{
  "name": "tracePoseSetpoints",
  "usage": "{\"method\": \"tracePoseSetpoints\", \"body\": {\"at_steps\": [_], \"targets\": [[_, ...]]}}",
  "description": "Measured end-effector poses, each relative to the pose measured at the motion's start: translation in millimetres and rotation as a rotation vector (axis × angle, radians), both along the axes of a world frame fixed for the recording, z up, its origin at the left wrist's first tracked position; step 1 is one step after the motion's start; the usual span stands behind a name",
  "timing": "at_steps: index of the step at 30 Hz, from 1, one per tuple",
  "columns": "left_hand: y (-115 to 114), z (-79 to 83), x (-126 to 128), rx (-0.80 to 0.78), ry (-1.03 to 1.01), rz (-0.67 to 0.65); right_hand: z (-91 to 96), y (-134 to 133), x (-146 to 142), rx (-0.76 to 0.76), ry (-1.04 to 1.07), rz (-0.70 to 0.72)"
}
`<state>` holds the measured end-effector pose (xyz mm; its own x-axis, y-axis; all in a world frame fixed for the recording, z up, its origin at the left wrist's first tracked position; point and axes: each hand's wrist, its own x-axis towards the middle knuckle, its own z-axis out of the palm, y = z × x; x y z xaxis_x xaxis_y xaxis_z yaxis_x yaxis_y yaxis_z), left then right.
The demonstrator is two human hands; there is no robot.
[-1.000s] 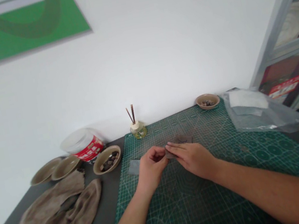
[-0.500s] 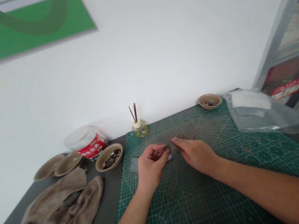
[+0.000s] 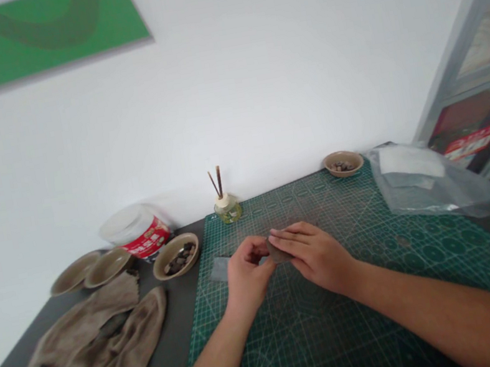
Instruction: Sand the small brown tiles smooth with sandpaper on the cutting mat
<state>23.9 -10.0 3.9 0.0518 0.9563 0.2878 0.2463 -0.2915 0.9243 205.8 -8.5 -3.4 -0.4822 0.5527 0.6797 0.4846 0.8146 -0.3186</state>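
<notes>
Both hands meet over the middle of a green cutting mat [image 3: 363,289]. My left hand [image 3: 246,275] is curled, its thumb and fingers pinched on a small brown-grey scrap [image 3: 277,253]. My right hand [image 3: 317,254] lies over the scrap's right side, fingers together and pressed on it. A flat grey strip [image 3: 219,269] lies on the mat just left of my left hand.
Brown cloths [image 3: 93,343] lie at the left on the dark table. Behind them stand two empty bowls [image 3: 94,270], a bowl of dark pieces [image 3: 176,262] and a red-labelled tub [image 3: 137,233]. A reed diffuser [image 3: 226,207], another small bowl [image 3: 342,163] and a clear plastic bag [image 3: 429,182] sit further back.
My right hand has slid left over the scrap and closed up against my left hand. The view shifted slightly.
</notes>
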Motion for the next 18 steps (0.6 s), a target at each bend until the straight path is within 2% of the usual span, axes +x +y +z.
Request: {"method": "tracePoseSetpoints", "body": {"at_steps": [7, 13, 18], "targets": [[-2.3, -2.2, 0.2, -0.011, -0.010, 0.015, -1.8, -2.6, 1.6, 0.044, -0.098, -0.057], [-5.5, 0.6, 1.3, 0.008, -0.029, 0.030, -3.7, -2.5, 1.3, 0.038, -0.083, -0.069], [-3.5, -0.4, -0.5, -0.006, -0.099, 0.043, -6.6, 5.7, 2.5, -0.148, -0.099, -0.145]]}}
